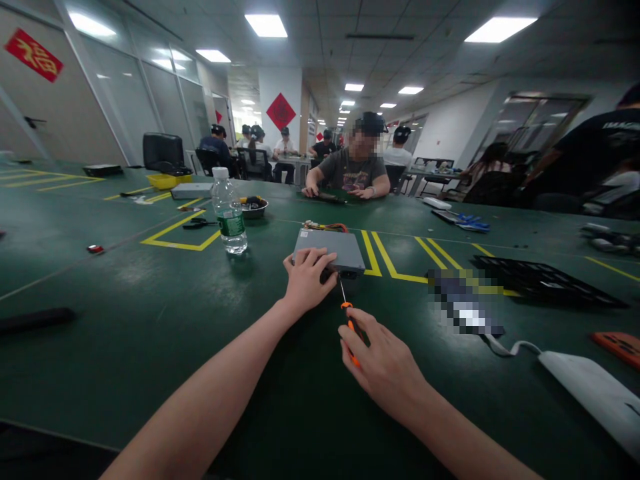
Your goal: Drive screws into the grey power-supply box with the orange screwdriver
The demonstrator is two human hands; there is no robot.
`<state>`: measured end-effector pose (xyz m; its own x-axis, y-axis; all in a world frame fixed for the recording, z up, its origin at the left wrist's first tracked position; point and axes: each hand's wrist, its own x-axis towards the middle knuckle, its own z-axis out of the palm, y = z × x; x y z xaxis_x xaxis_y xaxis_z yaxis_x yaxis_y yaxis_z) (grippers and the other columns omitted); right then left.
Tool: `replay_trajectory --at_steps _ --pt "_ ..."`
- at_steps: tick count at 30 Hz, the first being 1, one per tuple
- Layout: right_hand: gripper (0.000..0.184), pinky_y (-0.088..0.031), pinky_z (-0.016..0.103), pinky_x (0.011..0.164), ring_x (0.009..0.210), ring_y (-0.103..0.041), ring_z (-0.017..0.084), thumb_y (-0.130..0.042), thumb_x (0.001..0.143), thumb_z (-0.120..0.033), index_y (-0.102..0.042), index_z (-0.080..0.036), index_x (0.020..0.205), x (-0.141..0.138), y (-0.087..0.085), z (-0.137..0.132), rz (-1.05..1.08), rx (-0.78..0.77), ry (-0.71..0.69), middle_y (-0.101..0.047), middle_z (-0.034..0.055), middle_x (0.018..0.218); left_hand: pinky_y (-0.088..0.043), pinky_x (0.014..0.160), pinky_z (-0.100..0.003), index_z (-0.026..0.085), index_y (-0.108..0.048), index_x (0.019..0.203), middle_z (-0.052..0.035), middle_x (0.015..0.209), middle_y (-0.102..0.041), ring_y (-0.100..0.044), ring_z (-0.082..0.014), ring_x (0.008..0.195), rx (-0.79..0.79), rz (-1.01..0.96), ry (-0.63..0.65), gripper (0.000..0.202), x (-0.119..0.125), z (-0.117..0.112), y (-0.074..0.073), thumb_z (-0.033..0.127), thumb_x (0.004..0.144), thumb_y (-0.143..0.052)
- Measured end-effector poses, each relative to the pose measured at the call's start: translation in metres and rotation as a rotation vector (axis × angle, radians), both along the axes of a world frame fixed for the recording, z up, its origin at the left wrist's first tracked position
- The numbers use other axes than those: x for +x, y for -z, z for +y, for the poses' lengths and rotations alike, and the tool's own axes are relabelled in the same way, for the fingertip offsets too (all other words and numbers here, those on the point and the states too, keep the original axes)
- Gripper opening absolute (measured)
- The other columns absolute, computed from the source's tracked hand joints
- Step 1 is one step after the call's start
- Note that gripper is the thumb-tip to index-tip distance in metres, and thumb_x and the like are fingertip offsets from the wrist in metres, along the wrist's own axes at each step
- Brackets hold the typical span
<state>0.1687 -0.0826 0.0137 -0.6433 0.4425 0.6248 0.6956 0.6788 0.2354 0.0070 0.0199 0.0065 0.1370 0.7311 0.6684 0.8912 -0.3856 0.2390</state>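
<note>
A grey metal computer power supply [345, 250] lies flat on the green table, with coloured cables [327, 227] at its far edge. My left hand [311, 277] grips its near left part, fingers spread over the top and thumb at the front side. In my right hand [383, 353] is a screwdriver [351, 327] with an orange and black handle, held between thumb and fingers. Its thin shaft points up at the near side of the power supply, close to the socket. Whether the tip sits in a screw is too small to tell.
A water bottle [230, 212] stands left of the power supply, before a metal bowl [255, 208] of tools. To the right lie a phone-like pixelated object [465, 303] with a white cable, a white slab [590, 387] and a black panel [545, 280]. Across the table sits a person [353, 163].
</note>
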Motion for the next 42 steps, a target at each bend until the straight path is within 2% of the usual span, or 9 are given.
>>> replay_trajectory --at_steps 9,13,18,22,26,30,34,38,42 --pt "0.022 -0.052 0.022 0.053 0.067 -0.065 0.015 -0.041 0.087 -0.012 -0.055 -0.007 0.103 -0.004 0.003 -0.006 0.060 -0.013 0.198 -0.061 0.0169 0.101 -0.026 0.087 -0.045 0.031 -0.053 0.113 -0.0010 0.122 -0.054 -0.038 -0.0256 0.114 -0.005 0.001 0.012 0.034 -0.001 -0.001 -0.001 0.036 0.079 -0.054" --pt "0.025 -0.048 0.022 0.043 0.061 -0.064 0.017 -0.044 0.087 -0.021 -0.051 -0.007 0.107 -0.002 0.001 -0.004 0.188 -0.266 0.286 -0.064 0.0147 0.091 -0.026 0.086 -0.045 0.031 -0.053 0.113 -0.0014 0.122 -0.054 -0.038 -0.0259 0.113 0.000 0.002 0.013 0.034 -0.001 -0.001 -0.001 0.036 0.079 -0.053" --pt "0.027 -0.051 0.030 0.053 0.061 -0.065 0.019 -0.044 0.087 -0.030 -0.046 -0.012 0.106 0.003 -0.007 -0.001 0.479 -0.682 0.323 -0.065 0.0078 0.080 -0.027 0.085 -0.045 0.031 -0.053 0.113 -0.0018 0.121 -0.054 -0.038 -0.0264 0.113 0.012 0.003 0.014 0.034 -0.001 -0.001 0.000 0.036 0.080 -0.053" --pt "0.035 -0.049 0.028 0.048 0.050 -0.060 0.014 -0.044 0.086 -0.043 -0.043 -0.016 0.108 0.005 -0.005 0.001 0.862 -0.975 0.269 -0.065 0.0044 0.081 -0.027 0.084 -0.045 0.031 -0.053 0.113 -0.0017 0.121 -0.054 -0.039 -0.0262 0.112 0.016 0.006 0.005 0.034 0.000 -0.001 -0.001 0.036 0.079 -0.054" --pt "0.043 -0.037 0.020 0.036 0.041 -0.049 0.007 -0.053 0.080 -0.049 -0.043 -0.016 0.106 -0.001 0.001 0.000 1.241 -1.140 0.162 -0.064 0.0047 0.084 -0.027 0.084 -0.046 0.031 -0.053 0.113 -0.0021 0.121 -0.054 -0.039 -0.0260 0.112 0.012 0.014 0.004 0.034 0.000 -0.002 -0.001 0.036 0.080 -0.053" --pt "0.034 -0.024 0.014 0.033 0.036 -0.036 0.001 -0.058 0.078 -0.042 -0.049 -0.014 0.095 -0.018 -0.002 -0.007 1.581 -1.288 0.123 -0.063 0.0020 0.073 -0.028 0.084 -0.045 0.030 -0.052 0.114 -0.0025 0.122 -0.054 -0.039 -0.0263 0.112 0.008 0.023 0.008 0.034 -0.001 -0.002 -0.001 0.036 0.080 -0.052" --pt "0.021 -0.020 0.013 0.033 0.032 -0.026 -0.001 -0.051 0.084 -0.033 -0.051 -0.013 0.084 -0.035 -0.010 -0.013 1.881 -1.422 0.081 -0.058 -0.0008 0.061 -0.028 0.084 -0.045 0.030 -0.052 0.115 -0.0026 0.123 -0.053 -0.038 -0.0263 0.112 0.005 0.028 0.008 0.034 -0.001 -0.003 -0.002 0.036 0.081 -0.051" --pt "0.016 -0.019 0.012 0.031 0.031 -0.024 -0.001 -0.042 0.088 -0.026 -0.050 -0.014 0.081 -0.048 -0.016 -0.012 2.101 -1.511 -0.005 -0.057 -0.0010 0.060 -0.028 0.085 -0.046 0.030 -0.052 0.115 -0.0037 0.123 -0.053 -0.038 -0.0269 0.112 -0.007 0.026 -0.001 0.035 0.000 -0.004 -0.002 0.035 0.081 -0.051" --pt "0.014 -0.022 0.011 0.029 0.032 -0.028 0.000 -0.051 0.084 -0.023 -0.048 -0.016 0.072 -0.062 -0.017 -0.007 2.111 -1.491 0.020 -0.051 -0.0044 0.057 -0.029 0.085 -0.046 0.031 -0.053 0.115 -0.0037 0.123 -0.053 -0.039 -0.0270 0.112 0.002 0.020 0.005 0.034 -0.001 -0.005 -0.003 0.035 0.081 -0.052"
